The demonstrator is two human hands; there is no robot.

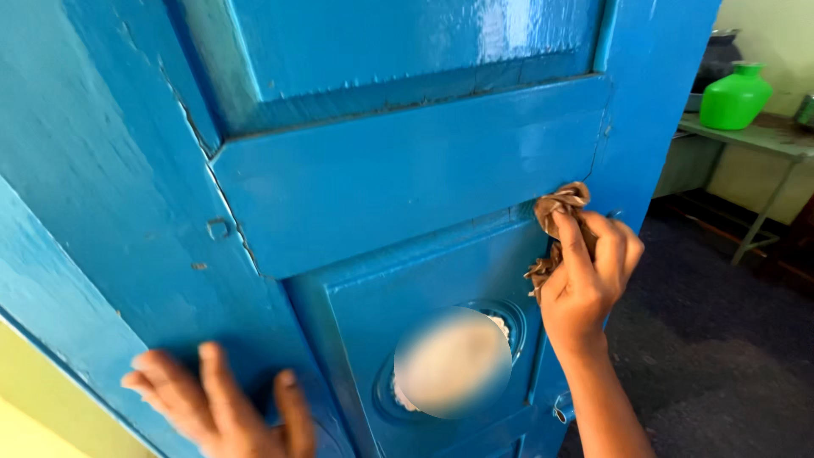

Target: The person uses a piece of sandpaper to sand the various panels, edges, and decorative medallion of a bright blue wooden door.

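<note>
A blue painted wooden door (398, 170) fills most of the view, with raised panels and chipped paint. My right hand (589, 276) grips a crumpled brown cloth (560, 203) and presses it against the door's lower panel near its right edge. My left hand (216, 403) lies flat on the door at the lower left, fingers spread, holding nothing. A blurred round patch (452, 362) sits in a circular recess of the lower panel.
Past the door's right edge stands a metal table (763, 136) with a green plastic pot (734, 97) and a dark vessel on it. Dark floor (721, 339) stretches below it. A small metal fitting (561, 411) hangs at the door's lower edge.
</note>
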